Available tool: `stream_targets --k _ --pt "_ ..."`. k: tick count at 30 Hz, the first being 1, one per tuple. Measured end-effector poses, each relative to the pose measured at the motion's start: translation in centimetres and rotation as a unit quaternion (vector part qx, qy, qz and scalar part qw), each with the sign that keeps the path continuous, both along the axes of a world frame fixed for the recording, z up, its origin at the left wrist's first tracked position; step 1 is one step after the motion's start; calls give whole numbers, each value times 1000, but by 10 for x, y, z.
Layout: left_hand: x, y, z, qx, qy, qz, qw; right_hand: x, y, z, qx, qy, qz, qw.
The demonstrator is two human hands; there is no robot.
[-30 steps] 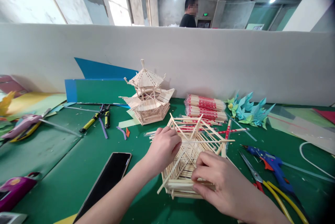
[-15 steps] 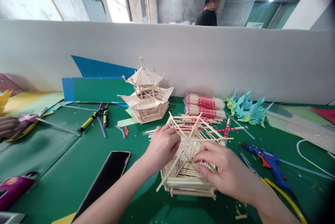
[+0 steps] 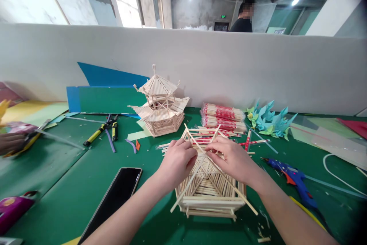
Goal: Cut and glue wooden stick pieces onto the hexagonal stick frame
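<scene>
A six-sided model of thin wooden sticks (image 3: 212,202) stands before me, with long sticks crossing above its slatted inside. My left hand (image 3: 178,163) is curled over its left side, fingers closed round a stick; the fingertips are partly hidden. At the crossing, my right hand (image 3: 229,157) pinches with thumb and fingers on the wooden sticks. One long stick (image 3: 246,200) runs from the crossing past the front right corner, another past the front left. Behind the model, a stick pagoda (image 3: 160,117) with two roofs stands upright.
Red-banded stick bundles (image 3: 222,117) and blue-green folded paper (image 3: 271,120) lie at the back. A blue glue gun (image 3: 295,178) is on the right. To the left are a phone (image 3: 114,203), pliers (image 3: 104,130) and another person's hand (image 3: 11,143) by scissors.
My right hand has moved up and slightly left, to the sticks' crossing. The front right stick is now uncovered. My left hand stays nearly in place. The person behind the partition has moved right.
</scene>
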State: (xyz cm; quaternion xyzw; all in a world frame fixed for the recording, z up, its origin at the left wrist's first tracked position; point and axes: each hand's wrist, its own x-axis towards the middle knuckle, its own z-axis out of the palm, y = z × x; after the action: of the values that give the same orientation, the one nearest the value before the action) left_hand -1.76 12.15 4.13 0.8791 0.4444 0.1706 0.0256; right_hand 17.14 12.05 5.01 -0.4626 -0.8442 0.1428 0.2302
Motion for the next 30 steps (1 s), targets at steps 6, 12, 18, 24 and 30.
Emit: stream_targets --k 6,12,18,24,30 --pt "0 1 -2 1 2 1 1000 -3 2 -3 3 -14 -1 1000" --pt "0 0 -1 4 10 3 1000 -4 2 -4 8 -7 7 1000" --pt "1 -1 0 3 15 0 1000 -4 3 -9 15 5 8 1000" --pt "0 0 -2 1 21 -5 1000 -3 1 -11 22 19 5 1000" --pt "0 0 -2 3 16 -10 1000 -3 1 -16 28 36 -3 999"
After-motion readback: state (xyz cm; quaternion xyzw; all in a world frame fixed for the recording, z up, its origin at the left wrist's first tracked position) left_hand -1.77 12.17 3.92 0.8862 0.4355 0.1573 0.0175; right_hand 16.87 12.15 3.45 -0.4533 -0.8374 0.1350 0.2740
